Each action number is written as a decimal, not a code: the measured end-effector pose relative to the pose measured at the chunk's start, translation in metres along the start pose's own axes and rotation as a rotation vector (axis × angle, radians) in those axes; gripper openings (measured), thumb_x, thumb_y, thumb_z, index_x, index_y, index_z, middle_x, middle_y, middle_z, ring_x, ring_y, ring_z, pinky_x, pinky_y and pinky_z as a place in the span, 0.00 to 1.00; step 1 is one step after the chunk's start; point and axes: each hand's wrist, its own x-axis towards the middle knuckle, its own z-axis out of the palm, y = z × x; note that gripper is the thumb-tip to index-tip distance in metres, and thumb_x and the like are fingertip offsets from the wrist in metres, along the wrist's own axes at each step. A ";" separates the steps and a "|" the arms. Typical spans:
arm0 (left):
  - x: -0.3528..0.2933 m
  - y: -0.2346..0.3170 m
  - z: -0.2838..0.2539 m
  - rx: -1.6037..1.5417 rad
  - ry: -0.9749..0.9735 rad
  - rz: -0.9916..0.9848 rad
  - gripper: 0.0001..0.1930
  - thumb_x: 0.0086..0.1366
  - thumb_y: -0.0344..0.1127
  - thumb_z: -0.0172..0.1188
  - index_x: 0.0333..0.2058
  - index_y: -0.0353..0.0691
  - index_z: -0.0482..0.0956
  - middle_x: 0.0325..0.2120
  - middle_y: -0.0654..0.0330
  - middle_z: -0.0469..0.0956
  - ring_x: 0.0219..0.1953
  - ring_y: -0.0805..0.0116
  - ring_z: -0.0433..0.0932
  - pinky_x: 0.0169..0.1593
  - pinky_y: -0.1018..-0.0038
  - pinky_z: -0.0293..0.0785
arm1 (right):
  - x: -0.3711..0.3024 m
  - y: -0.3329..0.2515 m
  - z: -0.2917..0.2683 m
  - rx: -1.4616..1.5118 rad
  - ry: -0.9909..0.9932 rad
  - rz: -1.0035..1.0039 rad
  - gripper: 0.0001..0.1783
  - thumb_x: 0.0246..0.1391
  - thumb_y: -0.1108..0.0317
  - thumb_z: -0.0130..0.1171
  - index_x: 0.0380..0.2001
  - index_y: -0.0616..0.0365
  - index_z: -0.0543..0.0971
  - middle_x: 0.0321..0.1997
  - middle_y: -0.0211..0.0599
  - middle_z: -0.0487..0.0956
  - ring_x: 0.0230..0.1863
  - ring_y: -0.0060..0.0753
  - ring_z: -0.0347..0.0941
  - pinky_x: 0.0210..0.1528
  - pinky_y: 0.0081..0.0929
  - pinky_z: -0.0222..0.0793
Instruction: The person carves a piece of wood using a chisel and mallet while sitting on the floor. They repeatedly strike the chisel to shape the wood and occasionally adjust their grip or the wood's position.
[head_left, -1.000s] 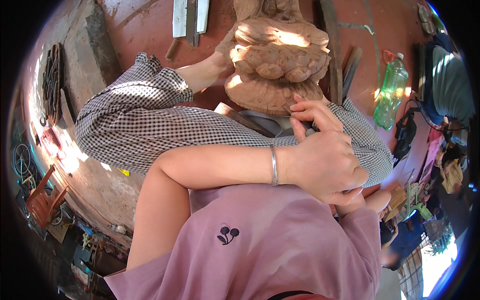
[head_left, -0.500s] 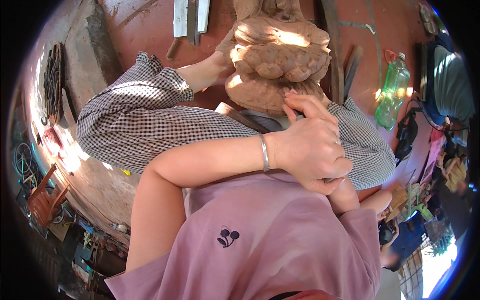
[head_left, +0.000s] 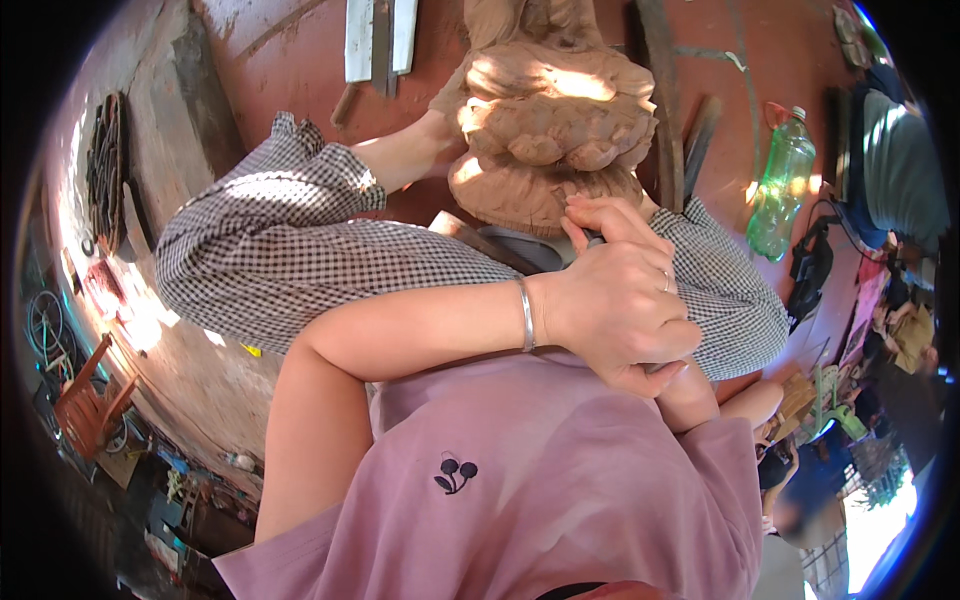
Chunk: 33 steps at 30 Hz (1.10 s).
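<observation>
A brown carved statue (head_left: 555,130), wooden by its look, lies between my legs with its lobed, rounded base toward me; its far part is cut off. My left hand (head_left: 622,315), with a bracelet and a ring, is closed round a slim dark tool (head_left: 596,240). Only short bits of the tool show, and its working end is hidden. Behind the left hand, my right hand (head_left: 618,218) is mostly covered. Its curled fingers close on the tool's far part, at the near edge of the statue's base.
My bare foot (head_left: 405,155) rests against the statue's left side. Beyond it are white strips (head_left: 358,45) and a dark bar. At right lie wooden pieces (head_left: 703,140) and a green plastic bottle (head_left: 782,185). Far left stands a brown chair (head_left: 85,400); people sit far right.
Both hands have shifted slightly left and toward me, still gripping the tool at the statue's base. The whole view has moved a little.
</observation>
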 end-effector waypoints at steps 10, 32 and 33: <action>0.020 -0.014 -0.010 0.228 -0.225 0.166 0.18 0.46 0.35 0.64 0.39 0.42 0.80 0.26 0.63 0.73 0.29 0.64 0.76 0.33 0.67 0.74 | -0.002 0.051 0.013 0.252 0.252 -0.136 0.18 0.45 0.80 0.66 0.43 0.64 0.79 0.46 0.44 0.80 0.49 0.38 0.78 0.51 0.30 0.76; 0.077 0.098 0.091 -0.534 -0.537 -0.449 0.13 0.63 0.28 0.63 0.45 0.34 0.73 0.42 0.55 0.78 0.39 0.65 0.78 0.49 0.71 0.74 | 0.048 0.002 -0.101 -0.391 0.090 -0.499 0.14 0.46 0.66 0.64 0.37 0.59 0.76 0.36 0.45 0.77 0.40 0.55 0.76 0.42 0.45 0.73; 0.076 0.103 0.101 -0.663 -0.541 -0.525 0.15 0.65 0.30 0.63 0.48 0.34 0.71 0.42 0.56 0.77 0.40 0.67 0.77 0.50 0.72 0.74 | 0.049 0.002 -0.104 -0.471 0.056 -0.506 0.14 0.46 0.66 0.64 0.36 0.59 0.76 0.36 0.45 0.77 0.41 0.54 0.76 0.43 0.45 0.73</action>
